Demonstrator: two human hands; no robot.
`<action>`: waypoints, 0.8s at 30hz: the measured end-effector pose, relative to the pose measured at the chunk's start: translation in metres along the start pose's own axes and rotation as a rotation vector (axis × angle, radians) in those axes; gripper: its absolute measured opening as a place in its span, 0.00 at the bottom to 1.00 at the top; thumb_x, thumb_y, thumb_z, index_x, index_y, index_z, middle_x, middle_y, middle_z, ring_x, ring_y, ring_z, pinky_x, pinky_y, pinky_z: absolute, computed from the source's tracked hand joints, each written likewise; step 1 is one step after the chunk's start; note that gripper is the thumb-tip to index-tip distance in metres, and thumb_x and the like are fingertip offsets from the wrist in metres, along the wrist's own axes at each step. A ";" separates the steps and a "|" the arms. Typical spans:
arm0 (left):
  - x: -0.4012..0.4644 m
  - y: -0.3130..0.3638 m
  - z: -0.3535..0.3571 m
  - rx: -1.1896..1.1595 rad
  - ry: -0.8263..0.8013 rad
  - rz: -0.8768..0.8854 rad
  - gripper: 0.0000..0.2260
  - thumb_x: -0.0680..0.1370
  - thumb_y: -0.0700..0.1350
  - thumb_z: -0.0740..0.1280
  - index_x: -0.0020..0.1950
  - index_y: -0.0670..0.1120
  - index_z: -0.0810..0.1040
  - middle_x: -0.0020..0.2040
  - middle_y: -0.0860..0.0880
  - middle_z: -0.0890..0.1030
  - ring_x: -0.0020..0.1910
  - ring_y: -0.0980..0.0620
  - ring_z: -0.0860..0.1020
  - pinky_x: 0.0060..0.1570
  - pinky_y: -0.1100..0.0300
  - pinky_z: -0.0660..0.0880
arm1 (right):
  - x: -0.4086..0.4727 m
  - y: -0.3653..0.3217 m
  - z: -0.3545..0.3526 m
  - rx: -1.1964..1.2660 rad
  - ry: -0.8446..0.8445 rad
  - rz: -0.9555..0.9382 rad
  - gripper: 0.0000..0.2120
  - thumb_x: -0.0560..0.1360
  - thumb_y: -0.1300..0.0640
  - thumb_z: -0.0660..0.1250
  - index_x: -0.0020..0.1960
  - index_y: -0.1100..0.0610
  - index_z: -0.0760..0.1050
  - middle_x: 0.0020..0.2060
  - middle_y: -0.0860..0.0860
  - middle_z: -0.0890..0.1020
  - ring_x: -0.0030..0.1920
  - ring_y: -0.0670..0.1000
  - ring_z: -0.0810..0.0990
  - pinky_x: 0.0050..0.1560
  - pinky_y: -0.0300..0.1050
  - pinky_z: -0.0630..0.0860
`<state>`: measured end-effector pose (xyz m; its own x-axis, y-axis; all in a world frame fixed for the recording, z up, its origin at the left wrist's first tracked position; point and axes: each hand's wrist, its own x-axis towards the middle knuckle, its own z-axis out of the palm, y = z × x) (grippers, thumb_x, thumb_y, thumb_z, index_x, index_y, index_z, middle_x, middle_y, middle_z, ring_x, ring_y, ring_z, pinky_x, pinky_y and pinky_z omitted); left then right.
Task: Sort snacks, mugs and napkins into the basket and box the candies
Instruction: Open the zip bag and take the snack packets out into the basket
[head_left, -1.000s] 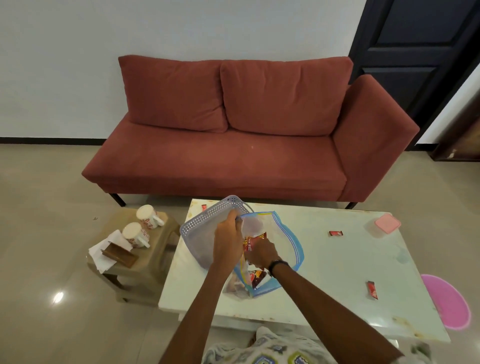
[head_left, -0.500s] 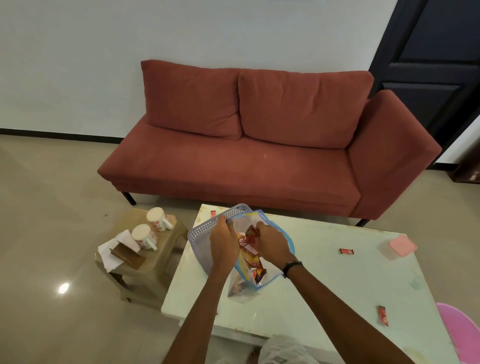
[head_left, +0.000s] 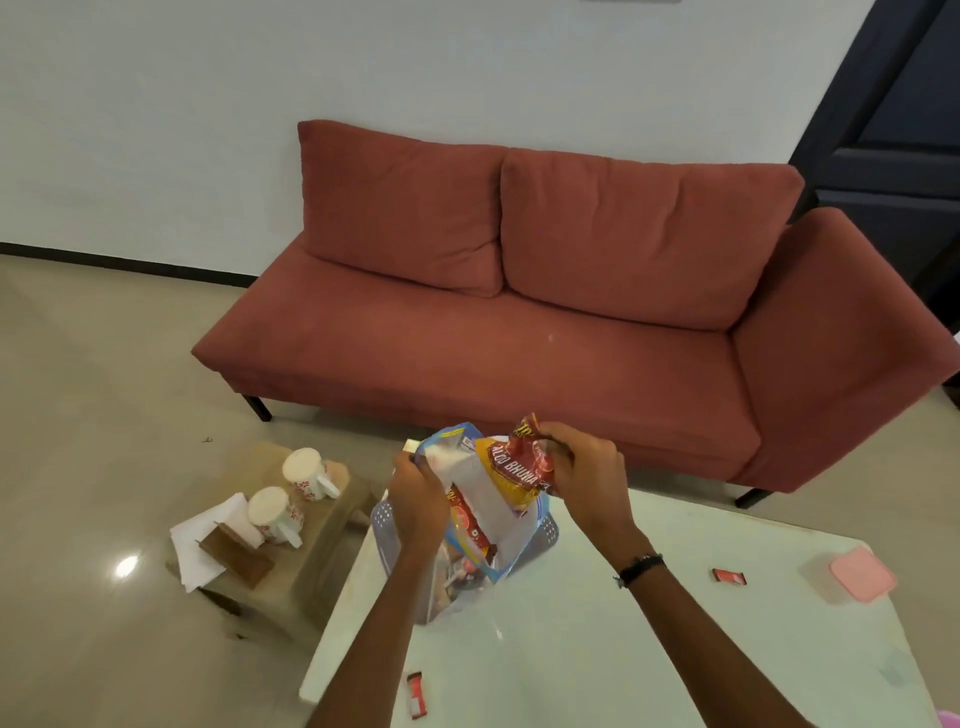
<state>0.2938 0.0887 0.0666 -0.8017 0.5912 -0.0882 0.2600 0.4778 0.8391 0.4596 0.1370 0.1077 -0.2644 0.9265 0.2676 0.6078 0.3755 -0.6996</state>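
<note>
The red-and-yellow snack packet (head_left: 519, 467) sits at the mouth of the clear zip bag (head_left: 467, 540), over the lavender basket (head_left: 545, 535) at the table's (head_left: 623, 649) ten o'clock corner. Best to lift it straight up while the bag is held steady. The right hand (head_left: 587, 467) pinches the packet's top, fingers curled closed; the left hand (head_left: 418, 493) grips the bag's rim at nine o'clock.

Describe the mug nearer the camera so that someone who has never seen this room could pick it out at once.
Start at the red sofa; on the floor in front of its left end stands a low brown stool. Two white mugs with red flower prints sit on it. The one meant is the nearer mug, right beside the white napkins and the brown holder; the other mug sits closer to the sofa.
</note>
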 end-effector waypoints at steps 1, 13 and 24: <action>0.007 -0.003 0.002 0.008 0.021 -0.010 0.13 0.81 0.40 0.54 0.53 0.32 0.71 0.52 0.31 0.78 0.51 0.34 0.76 0.42 0.53 0.64 | 0.011 0.007 0.003 0.008 0.017 -0.006 0.09 0.75 0.63 0.66 0.52 0.55 0.82 0.43 0.50 0.86 0.37 0.44 0.79 0.34 0.22 0.66; 0.079 -0.086 0.064 0.011 0.191 -0.027 0.10 0.80 0.39 0.55 0.52 0.33 0.71 0.50 0.30 0.78 0.48 0.32 0.76 0.42 0.49 0.67 | 0.103 0.132 0.098 0.178 0.211 0.119 0.12 0.74 0.63 0.68 0.55 0.55 0.82 0.49 0.48 0.85 0.45 0.43 0.82 0.46 0.30 0.76; 0.110 -0.159 0.097 0.055 0.188 -0.018 0.09 0.79 0.38 0.56 0.51 0.32 0.71 0.46 0.32 0.78 0.45 0.36 0.76 0.37 0.56 0.63 | 0.117 0.232 0.208 0.238 0.192 0.253 0.13 0.75 0.61 0.67 0.59 0.58 0.80 0.52 0.53 0.85 0.50 0.47 0.81 0.46 0.30 0.76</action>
<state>0.2167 0.1407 -0.1284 -0.8915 0.4529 0.0035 0.2698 0.5247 0.8074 0.4138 0.3284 -0.1608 0.0300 0.9849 0.1706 0.4394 0.1403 -0.8873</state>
